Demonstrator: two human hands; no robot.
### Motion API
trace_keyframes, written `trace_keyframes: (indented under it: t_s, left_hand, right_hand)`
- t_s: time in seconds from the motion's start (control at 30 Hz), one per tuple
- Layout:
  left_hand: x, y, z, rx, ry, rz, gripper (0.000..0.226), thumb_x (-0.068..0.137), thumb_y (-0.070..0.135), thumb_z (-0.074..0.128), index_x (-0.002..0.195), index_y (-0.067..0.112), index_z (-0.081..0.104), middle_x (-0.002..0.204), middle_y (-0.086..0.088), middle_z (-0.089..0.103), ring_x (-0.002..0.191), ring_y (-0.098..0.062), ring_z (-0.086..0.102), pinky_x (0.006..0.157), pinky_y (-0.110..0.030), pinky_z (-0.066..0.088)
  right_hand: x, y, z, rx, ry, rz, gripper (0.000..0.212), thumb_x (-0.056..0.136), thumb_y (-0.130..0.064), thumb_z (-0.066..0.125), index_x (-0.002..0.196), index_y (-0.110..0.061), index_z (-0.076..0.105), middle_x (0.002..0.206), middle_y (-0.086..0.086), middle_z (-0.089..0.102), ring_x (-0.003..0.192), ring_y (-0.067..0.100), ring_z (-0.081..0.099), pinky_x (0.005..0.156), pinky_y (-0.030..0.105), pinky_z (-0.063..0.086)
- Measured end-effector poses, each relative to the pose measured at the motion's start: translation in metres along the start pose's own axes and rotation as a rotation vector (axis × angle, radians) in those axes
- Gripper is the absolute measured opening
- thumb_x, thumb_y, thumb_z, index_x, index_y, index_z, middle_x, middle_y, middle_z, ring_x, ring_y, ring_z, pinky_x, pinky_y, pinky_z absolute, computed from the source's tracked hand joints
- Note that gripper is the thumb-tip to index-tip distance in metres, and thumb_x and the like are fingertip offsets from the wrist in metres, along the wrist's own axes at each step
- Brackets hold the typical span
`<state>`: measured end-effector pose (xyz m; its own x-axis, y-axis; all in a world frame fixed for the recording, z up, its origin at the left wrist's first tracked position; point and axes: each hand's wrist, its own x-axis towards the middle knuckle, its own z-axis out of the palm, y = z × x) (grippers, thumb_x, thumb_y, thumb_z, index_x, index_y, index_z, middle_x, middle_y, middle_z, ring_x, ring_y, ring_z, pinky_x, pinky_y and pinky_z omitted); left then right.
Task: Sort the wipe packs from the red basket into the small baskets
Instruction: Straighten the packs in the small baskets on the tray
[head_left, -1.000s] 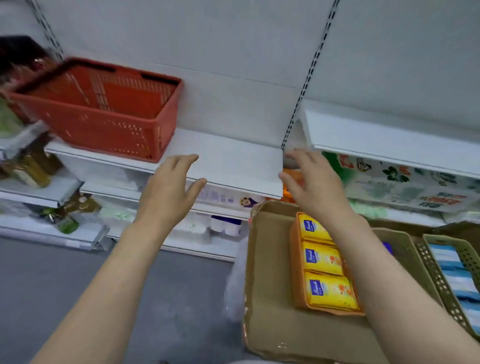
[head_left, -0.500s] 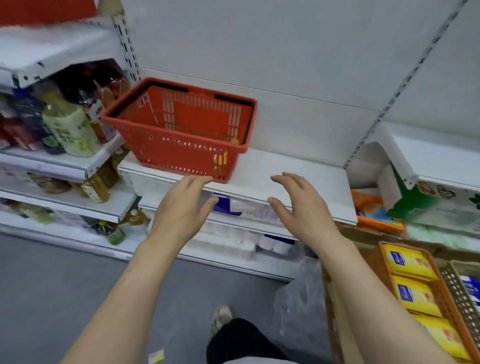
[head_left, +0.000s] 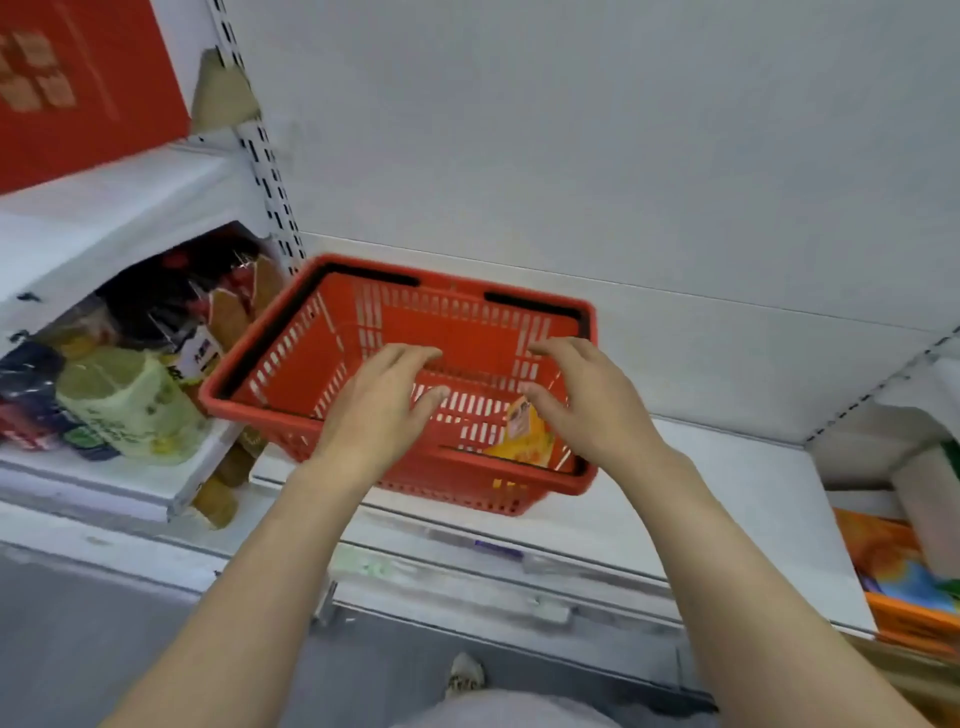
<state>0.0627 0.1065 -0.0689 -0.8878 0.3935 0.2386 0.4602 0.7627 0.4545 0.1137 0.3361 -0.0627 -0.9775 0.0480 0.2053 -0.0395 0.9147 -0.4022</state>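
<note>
The red basket (head_left: 291, 364) stands on a white shelf, straight ahead of me. A yellow wipe pack (head_left: 524, 434) leans inside it at the near right corner. My left hand (head_left: 382, 402) hovers over the basket's near rim with loosely bent fingers and holds nothing. Beside the pack, my right hand (head_left: 587, 400) reaches into the basket, fingers spread and loosely bent; contact with the pack is unclear. The small baskets are out of sight.
Bottles and bags (head_left: 124, 395) crowd the shelf to the left of the basket. The white shelf (head_left: 727, 499) stretches right. Orange and blue packaging (head_left: 904, 577) lies at the lower right. Grey floor and my shoe (head_left: 465, 673) show below.
My view has swung left and closer to the red basket. Both hands have risen from in front of the shelf edge to over and into the basket.
</note>
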Motion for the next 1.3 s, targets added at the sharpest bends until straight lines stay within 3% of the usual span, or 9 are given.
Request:
trace_keyframes:
  t_s: [0.3,0.47,0.63,0.77,0.9,0.97,1.03,1.17,1.3]
  left_hand:
    - [0.095,-0.031,0.061,-0.013,-0.443,-0.006,0.056,0.087,0.049,0.066,0.137,0.031,0.05,0.136,0.002,0.057,0.125,-0.021,0.052,0.102,-0.041,0.045]
    - [0.126,-0.033,0.107,-0.227,-0.964,0.091,0.06,0.085,0.046,0.071,0.137,0.022,0.053,0.135,0.001,0.06,0.12,-0.014,0.057,0.106,-0.039,0.045]
    - [0.126,-0.037,0.151,-0.216,-1.256,0.104,0.077,0.086,0.049,0.069,0.15,0.02,0.036,0.154,-0.001,0.041,0.136,-0.013,0.042,0.113,-0.029,0.031]
    - [0.121,-0.036,0.173,-0.026,-1.246,0.156,0.092,0.078,0.052,0.076,0.151,0.015,0.033,0.154,-0.005,0.04,0.135,-0.024,0.044,0.111,-0.034,0.038]
    - [0.129,-0.04,0.163,0.094,-1.297,0.25,0.064,0.081,0.053,0.072,0.129,0.012,0.058,0.137,-0.007,0.057,0.106,-0.015,0.057,0.083,-0.024,0.044]
    - [0.14,-0.057,0.15,0.068,-1.301,0.158,0.052,0.084,0.056,0.068,0.113,0.013,0.066,0.123,-0.008,0.066,0.093,-0.016,0.061,0.076,-0.027,0.047]
    - [0.151,-0.083,0.133,-0.056,-1.255,-0.081,0.053,0.085,0.052,0.069,0.116,0.009,0.068,0.115,-0.009,0.07,0.1,-0.023,0.067,0.089,-0.035,0.053]
    - [0.166,-0.125,0.095,-0.412,-1.067,-0.455,0.041,0.089,0.031,0.071,0.116,0.003,0.064,0.103,-0.016,0.073,0.092,-0.028,0.071,0.087,-0.043,0.057]
    - [0.169,-0.145,0.066,-0.591,-0.935,-0.527,0.032,0.09,0.028,0.069,0.109,0.002,0.066,0.092,-0.013,0.075,0.07,-0.02,0.071,0.069,-0.033,0.056]
  right_hand:
    - [0.078,0.018,0.049,-0.106,-0.522,0.24,0.052,0.092,-0.046,0.06,0.135,-0.019,0.051,0.133,0.006,0.058,0.119,0.026,0.056,0.093,0.034,0.045]
    - [0.076,0.025,0.038,-0.064,-0.25,0.232,0.046,0.089,-0.032,0.069,0.131,-0.018,0.058,0.128,0.005,0.062,0.114,0.023,0.059,0.094,0.033,0.046]
    - [0.063,0.028,0.031,-0.048,-0.131,0.274,0.043,0.088,-0.028,0.072,0.128,-0.019,0.06,0.126,0.002,0.062,0.111,0.019,0.061,0.091,0.028,0.046]
    - [0.065,0.024,0.037,-0.064,-0.097,0.308,0.043,0.087,-0.029,0.073,0.127,-0.019,0.061,0.125,0.001,0.062,0.107,0.018,0.061,0.089,0.026,0.046]
    - [0.07,0.018,0.041,-0.085,-0.113,0.357,0.044,0.087,-0.03,0.073,0.128,-0.017,0.061,0.127,0.003,0.062,0.113,0.02,0.06,0.092,0.029,0.045]
    - [0.075,0.015,0.045,-0.088,-0.144,0.38,0.046,0.088,-0.031,0.072,0.129,-0.015,0.06,0.128,0.005,0.062,0.116,0.022,0.059,0.095,0.032,0.045]
    - [0.082,0.012,0.054,-0.092,-0.211,0.458,0.046,0.091,-0.036,0.068,0.13,-0.013,0.059,0.129,0.006,0.063,0.115,0.024,0.06,0.095,0.036,0.049]
    - [0.104,0.006,0.08,-0.048,-0.406,0.71,0.028,0.097,-0.043,0.054,0.102,-0.016,0.059,0.104,0.005,0.067,0.073,0.016,0.059,0.061,0.027,0.046]
    - [0.117,0.008,0.111,0.038,-0.585,0.847,0.022,0.098,-0.042,0.051,0.1,-0.02,0.052,0.103,0.004,0.063,0.083,0.021,0.061,0.081,0.036,0.052]
